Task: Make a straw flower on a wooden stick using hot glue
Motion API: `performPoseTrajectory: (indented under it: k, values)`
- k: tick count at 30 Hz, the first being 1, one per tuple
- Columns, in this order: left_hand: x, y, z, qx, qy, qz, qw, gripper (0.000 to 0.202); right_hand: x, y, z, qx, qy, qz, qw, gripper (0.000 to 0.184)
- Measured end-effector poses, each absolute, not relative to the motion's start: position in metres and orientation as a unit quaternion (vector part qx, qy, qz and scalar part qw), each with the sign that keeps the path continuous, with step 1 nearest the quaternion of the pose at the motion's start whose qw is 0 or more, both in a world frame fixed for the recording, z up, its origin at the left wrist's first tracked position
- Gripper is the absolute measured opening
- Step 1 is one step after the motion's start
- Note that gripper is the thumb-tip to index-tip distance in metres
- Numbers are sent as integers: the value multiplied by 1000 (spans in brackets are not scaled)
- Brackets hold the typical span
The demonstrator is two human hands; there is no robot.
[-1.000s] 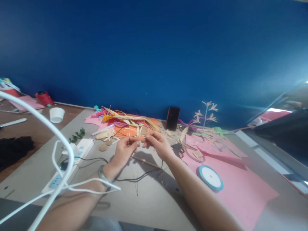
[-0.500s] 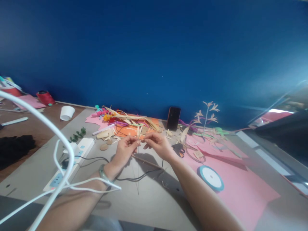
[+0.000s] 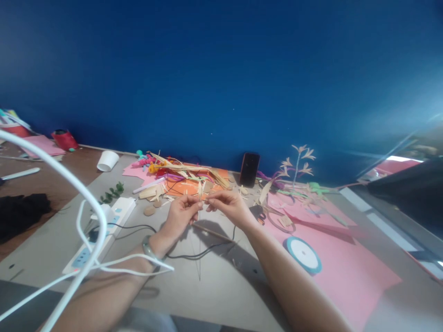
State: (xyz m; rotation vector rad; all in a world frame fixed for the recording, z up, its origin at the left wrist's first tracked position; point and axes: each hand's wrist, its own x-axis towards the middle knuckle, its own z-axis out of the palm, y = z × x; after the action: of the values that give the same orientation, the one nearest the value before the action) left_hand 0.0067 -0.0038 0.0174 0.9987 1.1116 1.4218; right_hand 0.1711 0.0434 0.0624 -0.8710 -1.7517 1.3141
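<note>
My left hand (image 3: 182,216) pinches the base of a small pale flower (image 3: 201,190) that looks made of dried husk. A thin wire stem (image 3: 200,258) hangs straight down from under those fingertips. Close beside it on the right, my right hand (image 3: 230,208) has its thumb and forefinger pressed together at the flower's base. Whatever lies between those fingertips is too small to make out. Below both hands a thin brown stick (image 3: 214,233) rests on the table by a black cable (image 3: 194,256).
Husk strips (image 3: 194,169) and coloured pieces lie behind my hands. A phone (image 3: 249,169) leans on the wall beside a finished husk-flower stem (image 3: 296,168). Right are scissors (image 3: 262,216), pink paper (image 3: 353,272) and a tape roll (image 3: 304,254); left, a power strip (image 3: 116,226), white cable (image 3: 74,180) and cup (image 3: 108,160).
The white cup at the left has shifted to the right. My right hand has moved very slightly, its fingertips still at the flower's base; my left hand keeps its pinch.
</note>
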Motion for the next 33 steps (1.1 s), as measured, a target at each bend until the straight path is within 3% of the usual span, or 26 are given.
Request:
performPoseTrajectory:
  k: [4,13,24,33]
  values:
    - [8,-5,17,410,451,599,520,29,172,44,62,-356,-680,496,407,23]
    - [13,-11,27,420,455,606,500,27,177,43,72,-390,-720,450,357,7]
    - [17,-16,27,450,456,586,496,25,175,40,77,-374,-695,520,327,7]
    - [20,-16,27,430,452,569,535,32,179,42,78,-342,-678,561,330,46]
